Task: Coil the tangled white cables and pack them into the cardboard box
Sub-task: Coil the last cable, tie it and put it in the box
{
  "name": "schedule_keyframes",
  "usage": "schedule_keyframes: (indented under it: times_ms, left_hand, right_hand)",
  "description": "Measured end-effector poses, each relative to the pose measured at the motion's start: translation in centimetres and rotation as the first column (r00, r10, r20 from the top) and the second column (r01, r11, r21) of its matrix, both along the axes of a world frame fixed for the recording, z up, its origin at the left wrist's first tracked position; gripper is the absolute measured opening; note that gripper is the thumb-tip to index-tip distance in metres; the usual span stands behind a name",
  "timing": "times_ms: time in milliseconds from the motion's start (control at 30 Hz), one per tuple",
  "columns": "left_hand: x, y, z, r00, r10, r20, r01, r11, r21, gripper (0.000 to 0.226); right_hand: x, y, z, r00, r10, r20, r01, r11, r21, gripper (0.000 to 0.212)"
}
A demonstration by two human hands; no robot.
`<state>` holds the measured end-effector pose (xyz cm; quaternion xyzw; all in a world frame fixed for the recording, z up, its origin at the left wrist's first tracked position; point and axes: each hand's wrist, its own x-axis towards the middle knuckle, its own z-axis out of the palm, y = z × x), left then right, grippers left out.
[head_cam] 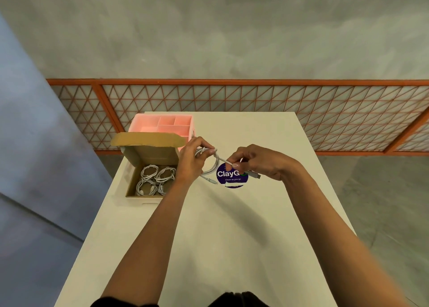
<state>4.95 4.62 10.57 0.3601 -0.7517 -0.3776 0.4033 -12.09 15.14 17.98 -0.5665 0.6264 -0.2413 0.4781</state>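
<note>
White cable (217, 164) in smooth loop, left hand (192, 158) gripping it, right hand (253, 161) pinching its end

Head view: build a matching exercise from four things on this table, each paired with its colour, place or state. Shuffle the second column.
Things:
1. box
2. organizer
3. sticker
4. cable

Descriptions:
a. purple, round, flat on the table
b. pink, behind the box
c. open, holds coils
d. gripped by the left hand, pinched by the right hand

Pairs: 1-c; 2-b; 3-a; 4-d
</note>
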Motion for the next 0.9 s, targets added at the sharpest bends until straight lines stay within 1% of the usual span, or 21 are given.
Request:
schedule_keyframes:
  times_ms: [133, 233, 367, 433, 533, 600, 667, 733, 833, 900]
  left_hand:
    - [0.5, -0.2, 0.7, 1.0, -0.008, -0.03, 0.008, 1.0, 0.02, 0.008]
    - [0.5, -0.1, 1.2, 0.998, -0.013, -0.06, 0.016, 0.999, 0.05, 0.009]
    - [0.5, 0.4, 2.0, 0.999, 0.0, -0.043, 0.006, 0.99, 0.142, 0.009]
    - [0.5, 0.6, 2.3, 0.999, -0.028, -0.044, 0.035, 0.984, 0.173, 0.01]
    - [0.7, 0.8, 2.7, 0.987, -0.128, -0.1, 0.15, 0.955, 0.256, 0.008]
    - [0.9, 0.8, 3.1, 0.978, -0.175, -0.115, 0.202, 0.935, 0.29, 0.004]
    - [1.1, 0.8, 3.4, 0.97, -0.217, -0.106, 0.239, 0.927, 0.288, 0.012]
    - [1.2, 0.7, 3.5, 0.972, -0.224, -0.065, 0.233, 0.936, 0.264, 0.016]
    - [1.1, 0.5, 3.9, 0.983, -0.183, -0.006, 0.18, 0.958, 0.223, 0.017]
    - [1.0, 0.7, 4.2, 0.981, -0.192, -0.001, 0.188, 0.96, 0.207, 0.017]
  right_hand:
    - [-1.2, 0.5, 0.2, 0.998, 0.056, 0.035, -0.055, 0.998, -0.036, 0.014]
    - [-1.9, 0.9, 0.7, 0.997, 0.078, 0.028, -0.076, 0.994, -0.077, 0.013]
    - [-2.6, 1.0, 0.7, 0.999, 0.038, 0.021, -0.035, 0.994, -0.102, 0.017]
    - [-2.8, 1.0, 0.4, 0.996, 0.009, 0.089, 0.001, 0.995, -0.104, 0.019]
    - [-2.9, 0.9, 0.2, 0.97, -0.056, 0.237, 0.077, 0.994, -0.08, 0.016]
    - [-2.9, 0.9, 0.3, 0.961, -0.101, 0.257, 0.124, 0.989, -0.077, 0.019]
    - [-3.0, 1.0, 0.4, 0.965, -0.144, 0.219, 0.172, 0.978, -0.116, 0.023]
    - [-2.9, 1.0, 0.4, 0.968, -0.161, 0.195, 0.191, 0.971, -0.146, 0.023]
    - [-2.7, 1.0, 0.4, 0.968, -0.131, 0.213, 0.164, 0.976, -0.143, 0.023]
    - [-2.9, 0.9, 0.5, 0.961, -0.142, 0.238, 0.178, 0.974, -0.137, 0.022]
